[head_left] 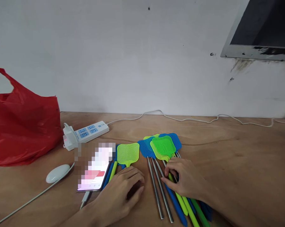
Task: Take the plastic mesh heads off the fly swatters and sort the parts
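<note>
My left hand (123, 192) rests low over the wood with bent fingers and a gap between thumb and forefinger. It touches or covers the lower part of a yellow-green fly swatter (128, 153), and nothing shows in its grasp. My right hand (183, 176) lies over a fanned pile of fly swatters, thumb and forefinger pinched on one swatter's thin metal rod. A bright green swatter head (164, 145) tops the pile, above blue heads (145, 148). Bare metal rods (155, 189) and blue, yellow-green and green handles (176, 205) point towards me.
Left of my left hand a lit phone (97, 173) lies on swatter handles, a cable plugged in. Beyond are a white power strip (95, 128), a white mouse-shaped object (57, 173) and a red plastic bag (26, 126). A thin cord (185, 119) runs along the wall.
</note>
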The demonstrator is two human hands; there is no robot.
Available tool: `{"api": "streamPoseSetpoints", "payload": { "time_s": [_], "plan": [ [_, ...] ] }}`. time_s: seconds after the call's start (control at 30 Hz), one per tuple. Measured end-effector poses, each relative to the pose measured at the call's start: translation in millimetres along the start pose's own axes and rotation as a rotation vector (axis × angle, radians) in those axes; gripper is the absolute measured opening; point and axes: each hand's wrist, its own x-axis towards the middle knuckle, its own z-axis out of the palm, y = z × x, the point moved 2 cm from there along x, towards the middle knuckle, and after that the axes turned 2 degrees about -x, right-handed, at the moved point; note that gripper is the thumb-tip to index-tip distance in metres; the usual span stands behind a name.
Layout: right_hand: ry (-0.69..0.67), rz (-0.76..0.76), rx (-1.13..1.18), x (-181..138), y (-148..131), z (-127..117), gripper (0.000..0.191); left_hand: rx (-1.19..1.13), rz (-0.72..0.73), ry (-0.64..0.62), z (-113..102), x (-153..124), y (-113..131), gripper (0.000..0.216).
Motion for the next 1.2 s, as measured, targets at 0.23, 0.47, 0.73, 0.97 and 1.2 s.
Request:
{"api": "streamPoseSetpoints", "payload": {
  "time_s": [0.23,0.47,0.73,0.97,1.2],
  "plan": [
    [0.004,0.071,-0.028,-0.6,-6.3,4.2,0.011,0.004,0.01,-0.021,0.7,0.7,1.8,0.02],
    [0.124,0.217,0.037,0.8,-5.6,12.0,0.015,0.007,0.037,-0.009,2.6,-0.9,-0.2,0.022],
    [0.147,0.332,0.384,0.3,5.9,13.3,0.017,0.023,0.009,-0.059,-0.4,-0.3,1.8,0.022],
    [0.19,0.356,0.478,-0.1,10.6,14.3,0.016,0.051,0.011,-0.076,2.2,-2.7,1.2,0.027],
    [0.244,0.443,0.65,2.6,12.7,11.4,0.013,0.074,0.006,-0.046,-0.7,-1.4,1.8,0.026]
  ]
}}
